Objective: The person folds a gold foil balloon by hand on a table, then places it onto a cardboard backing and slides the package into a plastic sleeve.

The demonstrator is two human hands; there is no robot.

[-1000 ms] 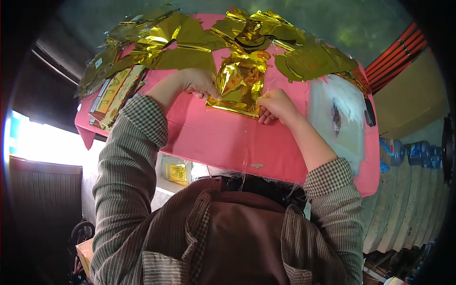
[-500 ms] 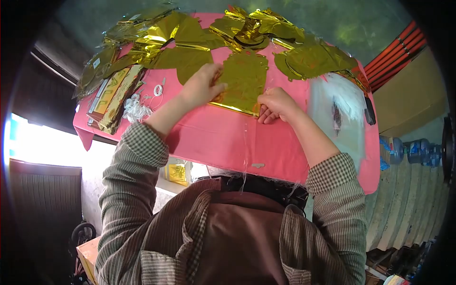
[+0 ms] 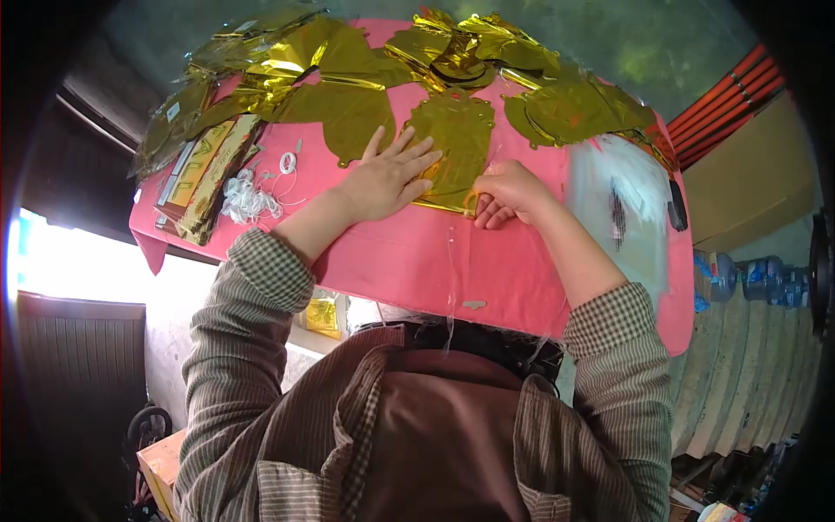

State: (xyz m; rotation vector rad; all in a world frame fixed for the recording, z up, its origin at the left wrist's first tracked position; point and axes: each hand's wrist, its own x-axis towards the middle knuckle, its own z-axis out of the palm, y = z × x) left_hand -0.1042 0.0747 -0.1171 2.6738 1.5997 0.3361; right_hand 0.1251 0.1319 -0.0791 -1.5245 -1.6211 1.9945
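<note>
A flat gold foil balloon (image 3: 452,130) with small tabs round its far edge lies on the pink tablecloth (image 3: 383,261) in front of me. My left hand (image 3: 387,178) is spread palm down, its fingertips over the balloon's left side. At the near right corner, my right hand (image 3: 506,193) is closed in a pinch on the foil edge, thumb on top and fingers curled under. The foil between those fingers is mostly hidden.
More gold foil pieces (image 3: 348,56) are heaped along the far side. On the left are flat printed packets (image 3: 213,174) and a tangle of white ribbon (image 3: 250,198). To the right lie clear plastic bags (image 3: 617,196) and a black object (image 3: 677,205).
My left hand has opened from a bent-finger pose, spread flat and moved slightly right and down onto the foil. My right hand stays at the corner.
</note>
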